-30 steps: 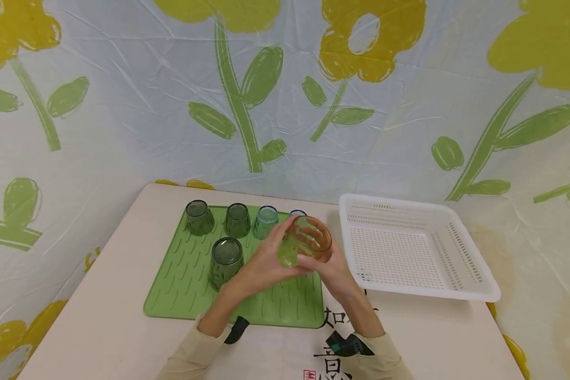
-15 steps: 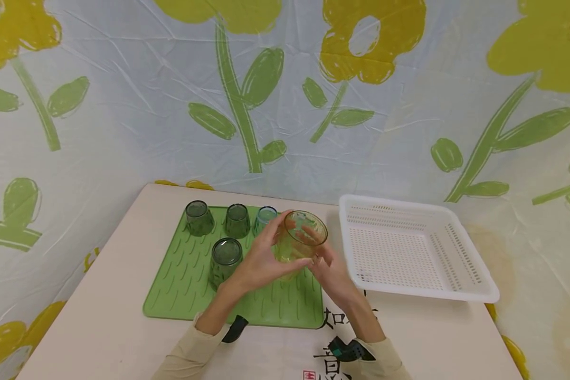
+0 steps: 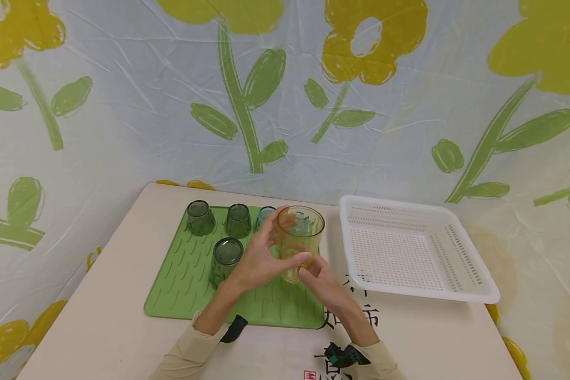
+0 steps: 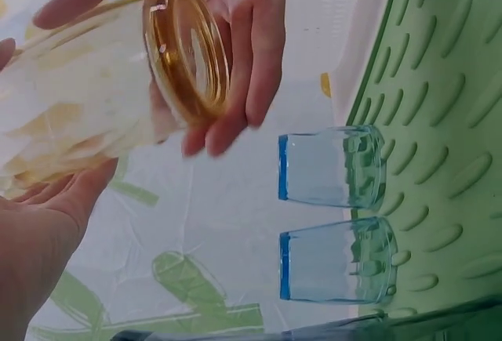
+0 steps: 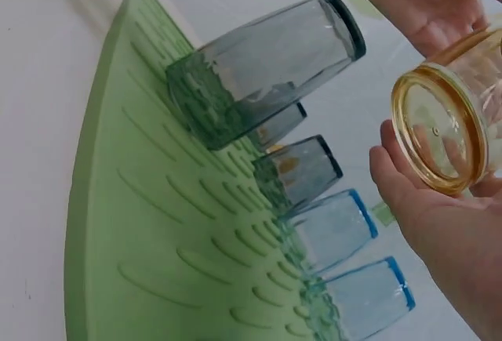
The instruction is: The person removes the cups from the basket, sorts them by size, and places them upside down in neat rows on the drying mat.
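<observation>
A clear amber drinking glass (image 3: 309, 241) is held mouth up above the green drying mat (image 3: 180, 285). My left hand (image 3: 258, 264) grips its side, thumb in front and fingers behind. Low on the glass, near its thick base, my right hand (image 3: 328, 287) holds it with thumb and fingers. The right wrist view shows that amber base (image 5: 439, 133) beside the right fingers. A large grey glass (image 3: 227, 264) stands upside down on the mat, left of my hands. Two blue glasses (image 4: 333, 170) show in the left wrist view; in the head view my hands partly hide that row.
Two smaller grey glasses (image 3: 238, 221) stand along the mat's back edge, beside the blue ones. To the right, a white perforated basket (image 3: 470, 293) sits on the pale table (image 3: 100, 327). A flower-printed cloth (image 3: 161, 116) hangs behind the table.
The amber glass has turned from tilted to nearly upright, its mouth now facing up. My right hand has moved from its side down to near the base; the left keeps its grip.
</observation>
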`<action>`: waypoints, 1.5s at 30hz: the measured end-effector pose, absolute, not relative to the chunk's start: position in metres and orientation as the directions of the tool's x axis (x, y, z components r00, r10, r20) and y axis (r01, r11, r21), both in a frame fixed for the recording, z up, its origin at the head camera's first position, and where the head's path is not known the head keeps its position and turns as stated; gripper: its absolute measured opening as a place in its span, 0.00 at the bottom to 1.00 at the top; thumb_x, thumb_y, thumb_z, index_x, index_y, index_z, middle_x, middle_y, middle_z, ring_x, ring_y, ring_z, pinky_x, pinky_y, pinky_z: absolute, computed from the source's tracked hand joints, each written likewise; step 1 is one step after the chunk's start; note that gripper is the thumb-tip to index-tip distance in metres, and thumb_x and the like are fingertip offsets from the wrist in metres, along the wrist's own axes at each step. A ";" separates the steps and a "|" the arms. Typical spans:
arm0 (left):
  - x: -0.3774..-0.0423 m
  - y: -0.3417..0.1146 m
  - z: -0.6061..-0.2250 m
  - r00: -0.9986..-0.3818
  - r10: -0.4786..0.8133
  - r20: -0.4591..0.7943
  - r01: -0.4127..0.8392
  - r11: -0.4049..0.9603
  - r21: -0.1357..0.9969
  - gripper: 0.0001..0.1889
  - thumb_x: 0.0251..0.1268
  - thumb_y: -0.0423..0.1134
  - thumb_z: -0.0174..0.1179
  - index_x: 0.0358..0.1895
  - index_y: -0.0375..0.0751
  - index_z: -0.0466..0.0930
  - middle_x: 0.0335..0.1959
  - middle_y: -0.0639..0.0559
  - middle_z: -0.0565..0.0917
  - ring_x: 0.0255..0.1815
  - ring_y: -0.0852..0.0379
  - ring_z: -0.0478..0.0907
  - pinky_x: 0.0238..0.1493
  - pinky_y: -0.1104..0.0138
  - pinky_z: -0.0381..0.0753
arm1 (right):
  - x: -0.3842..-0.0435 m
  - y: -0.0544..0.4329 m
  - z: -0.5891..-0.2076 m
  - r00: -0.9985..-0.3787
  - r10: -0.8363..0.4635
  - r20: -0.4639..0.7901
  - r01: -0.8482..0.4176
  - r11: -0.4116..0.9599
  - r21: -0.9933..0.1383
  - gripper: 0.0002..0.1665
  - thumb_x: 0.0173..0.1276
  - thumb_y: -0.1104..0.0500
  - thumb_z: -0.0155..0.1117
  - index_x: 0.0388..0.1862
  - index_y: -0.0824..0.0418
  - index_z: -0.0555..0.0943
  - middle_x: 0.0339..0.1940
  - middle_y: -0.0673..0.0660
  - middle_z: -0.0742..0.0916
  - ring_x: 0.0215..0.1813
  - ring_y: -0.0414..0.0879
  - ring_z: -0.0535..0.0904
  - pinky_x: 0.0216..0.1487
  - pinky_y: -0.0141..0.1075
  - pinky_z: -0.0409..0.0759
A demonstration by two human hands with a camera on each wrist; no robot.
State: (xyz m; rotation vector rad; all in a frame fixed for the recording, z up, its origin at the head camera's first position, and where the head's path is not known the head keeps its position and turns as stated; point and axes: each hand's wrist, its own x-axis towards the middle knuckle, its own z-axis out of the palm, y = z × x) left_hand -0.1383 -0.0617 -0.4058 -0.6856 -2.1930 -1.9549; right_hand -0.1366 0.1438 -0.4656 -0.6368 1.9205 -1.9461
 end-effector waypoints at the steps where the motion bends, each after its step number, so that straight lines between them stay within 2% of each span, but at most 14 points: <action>1: -0.138 -0.062 -0.406 -0.888 0.254 0.383 0.407 0.044 0.913 0.51 0.60 0.38 0.76 0.81 0.63 0.53 0.69 0.53 0.76 0.70 0.51 0.73 0.66 0.43 0.74 | -0.137 0.145 -0.465 -0.844 -0.527 0.095 -0.080 -0.050 -0.996 0.44 0.78 0.42 0.61 0.80 0.64 0.60 0.74 0.64 0.72 0.72 0.51 0.70 0.69 0.44 0.72; 5: -0.138 -0.066 -0.404 -0.864 0.289 0.412 0.421 -0.033 0.906 0.54 0.59 0.33 0.76 0.82 0.61 0.49 0.70 0.48 0.73 0.71 0.48 0.72 0.68 0.50 0.76 | -0.136 0.154 -0.462 -0.856 -0.505 0.106 -0.083 -0.067 -0.994 0.48 0.76 0.41 0.64 0.82 0.61 0.57 0.75 0.63 0.70 0.70 0.46 0.71 0.65 0.36 0.75; 9: -0.137 -0.070 -0.404 -0.832 0.320 0.453 0.465 -0.044 0.884 0.55 0.57 0.30 0.76 0.83 0.58 0.50 0.69 0.44 0.70 0.71 0.47 0.72 0.70 0.59 0.74 | -0.136 0.165 -0.456 -0.877 -0.472 0.093 -0.084 -0.041 -0.996 0.44 0.75 0.45 0.67 0.82 0.56 0.60 0.71 0.60 0.73 0.66 0.46 0.74 0.60 0.35 0.79; 14: -0.134 -0.074 -0.403 -0.810 0.332 0.483 0.509 -0.008 0.860 0.55 0.53 0.30 0.79 0.81 0.56 0.55 0.67 0.45 0.71 0.69 0.49 0.72 0.68 0.61 0.76 | -0.137 0.177 -0.446 -0.898 -0.428 0.102 -0.098 -0.032 -0.995 0.34 0.75 0.54 0.69 0.76 0.52 0.69 0.61 0.56 0.79 0.56 0.44 0.80 0.52 0.34 0.83; 17: -0.133 -0.076 -0.404 -0.806 0.343 0.482 0.518 0.015 0.855 0.53 0.51 0.31 0.80 0.80 0.53 0.58 0.65 0.48 0.72 0.68 0.50 0.72 0.67 0.60 0.77 | -0.136 0.182 -0.439 -0.908 -0.405 0.106 -0.105 -0.024 -0.994 0.34 0.73 0.56 0.70 0.75 0.52 0.70 0.61 0.57 0.78 0.54 0.45 0.80 0.50 0.34 0.83; 22: -0.130 -0.079 -0.405 -0.809 0.362 0.464 0.523 0.081 0.848 0.49 0.50 0.35 0.81 0.76 0.47 0.62 0.64 0.50 0.74 0.66 0.51 0.73 0.66 0.60 0.79 | -0.135 0.186 -0.429 -0.937 -0.340 0.085 -0.092 0.004 -0.996 0.36 0.70 0.59 0.72 0.75 0.55 0.70 0.65 0.58 0.75 0.56 0.50 0.77 0.49 0.36 0.82; 28: -0.125 -0.076 -0.412 -0.815 0.378 0.438 0.519 0.141 0.843 0.46 0.50 0.38 0.81 0.71 0.37 0.63 0.65 0.49 0.74 0.65 0.51 0.74 0.65 0.57 0.79 | -0.136 0.189 -0.424 -0.959 -0.269 0.088 -0.088 -0.012 -0.996 0.37 0.70 0.64 0.66 0.76 0.61 0.67 0.65 0.60 0.77 0.59 0.52 0.78 0.55 0.36 0.83; 31: -0.123 -0.074 -0.416 -0.825 0.379 0.420 0.513 0.188 0.838 0.46 0.49 0.41 0.82 0.71 0.41 0.64 0.66 0.50 0.75 0.63 0.52 0.75 0.62 0.56 0.81 | -0.136 0.188 -0.423 -0.968 -0.236 0.089 -0.089 -0.012 -0.996 0.35 0.71 0.63 0.63 0.76 0.61 0.68 0.65 0.59 0.78 0.62 0.51 0.79 0.58 0.36 0.82; 35: -0.121 -0.072 -0.422 -0.845 0.376 0.380 0.491 0.265 0.830 0.47 0.49 0.45 0.82 0.72 0.44 0.64 0.66 0.53 0.76 0.62 0.54 0.75 0.61 0.53 0.80 | -0.138 0.185 -0.423 -0.966 -0.233 0.113 -0.081 -0.145 -0.986 0.33 0.72 0.64 0.60 0.76 0.59 0.68 0.65 0.58 0.78 0.63 0.48 0.79 0.63 0.36 0.80; 39: -0.119 -0.071 -0.426 -0.857 0.387 0.341 0.475 0.332 0.815 0.48 0.51 0.49 0.81 0.73 0.41 0.63 0.66 0.51 0.75 0.64 0.54 0.74 0.63 0.51 0.79 | -0.142 0.181 -0.423 -0.948 -0.276 0.159 -0.062 -0.329 -0.942 0.33 0.74 0.68 0.59 0.76 0.54 0.65 0.66 0.58 0.74 0.64 0.47 0.78 0.66 0.37 0.78; 40: -0.119 -0.071 -0.428 -0.860 0.390 0.330 0.469 0.348 0.812 0.49 0.51 0.49 0.81 0.73 0.40 0.63 0.66 0.50 0.75 0.64 0.54 0.74 0.62 0.52 0.79 | -0.143 0.180 -0.423 -0.946 -0.279 0.164 -0.060 -0.347 -0.936 0.34 0.74 0.68 0.59 0.76 0.53 0.65 0.66 0.57 0.73 0.63 0.46 0.78 0.65 0.37 0.79; 45: -0.117 -0.071 -0.434 -0.879 0.381 0.286 0.437 0.406 0.802 0.50 0.53 0.53 0.79 0.75 0.40 0.61 0.67 0.49 0.74 0.62 0.53 0.74 0.59 0.52 0.81 | -0.146 0.174 -0.421 -0.952 -0.263 0.159 -0.075 -0.303 -0.950 0.37 0.72 0.70 0.60 0.78 0.57 0.63 0.65 0.60 0.74 0.60 0.47 0.81 0.59 0.36 0.83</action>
